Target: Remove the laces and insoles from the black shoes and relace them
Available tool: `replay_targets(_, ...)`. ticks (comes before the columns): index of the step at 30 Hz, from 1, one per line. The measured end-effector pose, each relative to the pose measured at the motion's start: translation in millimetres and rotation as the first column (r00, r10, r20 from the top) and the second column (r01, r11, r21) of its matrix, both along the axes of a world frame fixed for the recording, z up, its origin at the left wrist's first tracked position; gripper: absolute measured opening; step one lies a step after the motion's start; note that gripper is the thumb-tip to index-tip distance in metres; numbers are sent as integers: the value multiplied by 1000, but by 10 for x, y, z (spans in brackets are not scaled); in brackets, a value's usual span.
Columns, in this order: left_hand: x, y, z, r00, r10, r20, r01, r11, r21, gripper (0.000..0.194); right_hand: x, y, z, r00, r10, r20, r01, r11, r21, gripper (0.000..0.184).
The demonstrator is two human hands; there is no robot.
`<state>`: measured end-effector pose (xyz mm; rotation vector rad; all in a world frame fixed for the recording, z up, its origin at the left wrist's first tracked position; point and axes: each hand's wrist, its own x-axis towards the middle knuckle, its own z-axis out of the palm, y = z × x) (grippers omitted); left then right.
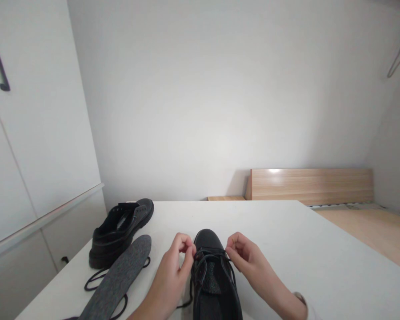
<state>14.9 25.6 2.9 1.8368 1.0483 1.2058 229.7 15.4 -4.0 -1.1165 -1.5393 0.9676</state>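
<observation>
A black shoe stands on the white table right in front of me, toe pointing away. My left hand pinches the black lace at the shoe's left side. My right hand pinches the same lace at the right side, near the front eyelets. Both hands have their fingers closed on the lace, which stretches between them across the shoe.
A second black shoe without lace sits at the table's left. A grey insole lies beside it on a loose black lace. White cupboard doors stand at the left. A wooden bed frame lies behind.
</observation>
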Motion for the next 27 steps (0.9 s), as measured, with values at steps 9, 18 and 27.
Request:
replay_targets(9,-81,33,29,965,-151,214,203,948,-244,32,146,43,74,998,67,-18,-68,989,-128,43)
replay_targets(18,-87,-16,120,964,-109,243,169,955,-243,29,98,-74,194,986,9,-167,-35,988,-151,36)
replay_targets(27,-124,62,56,957,-61,283,132,963,-236,32,229,-24,222,998,62,-3,-61,973,-223,33)
